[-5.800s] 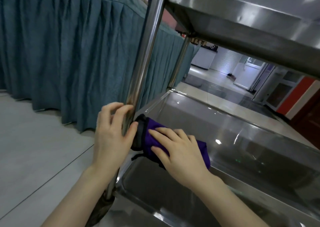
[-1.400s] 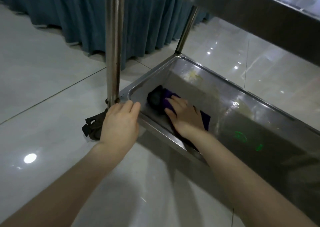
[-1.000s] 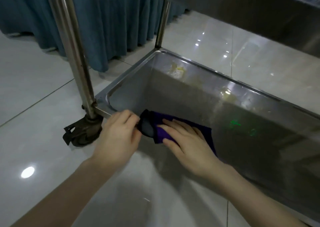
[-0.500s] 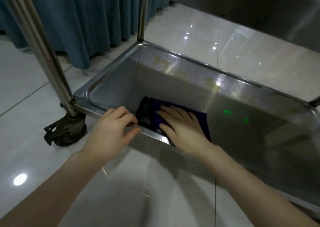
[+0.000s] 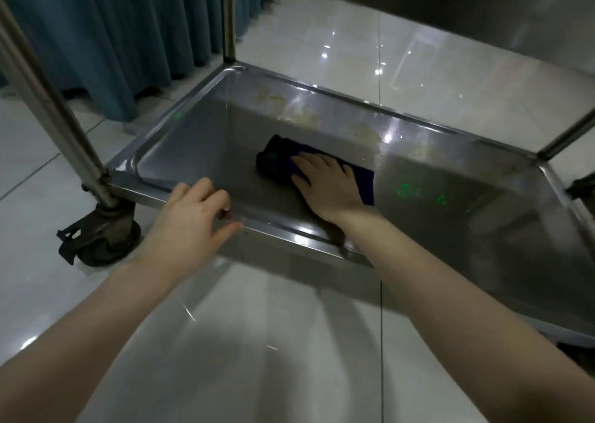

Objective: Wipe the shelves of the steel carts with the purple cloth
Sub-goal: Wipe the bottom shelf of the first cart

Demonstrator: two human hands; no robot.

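Down at the bottom shelf [image 5: 199,152] of the steel cart [image 5: 228,19], pressing the purple cloth [image 5: 364,181] flat against the metal with the right hand [image 5: 328,187]. Palm down, all 4 fingers [image 5: 322,161] straight and slightly spread, thumb out to the left, nothing curled or pinched. Under those fingers and the palm, the middle of the cloth; beyond the fingertips and to their left, its dark bunched end; to the right of the little finger, a flat purple strip reaching back alongside the wrist. About midway between the near and far rims, well apart from every corner post. On the near rim, left of the cloth and not touching it, the left hand [image 5: 190,219]: fingers bent over the top edge with tips on the steel, thumb stretched along the front face below, clamping the lip between them. Along the far side of the shelf, yellowish smears [image 5: 289,110], apart from the cloth. To the right of the cloth, 2 green glints [image 5: 409,191] on the metal. At the near left corner, a slanted post [image 5: 48,100] running down to a dark caster [image 5: 99,239] on the glossy tiled floor [image 5: 289,342]. Behind the cart's left side, a teal curtain [image 5: 128,36] hanging to the floor. Across the top right, the dim underside of the upper shelf [image 5: 483,0].
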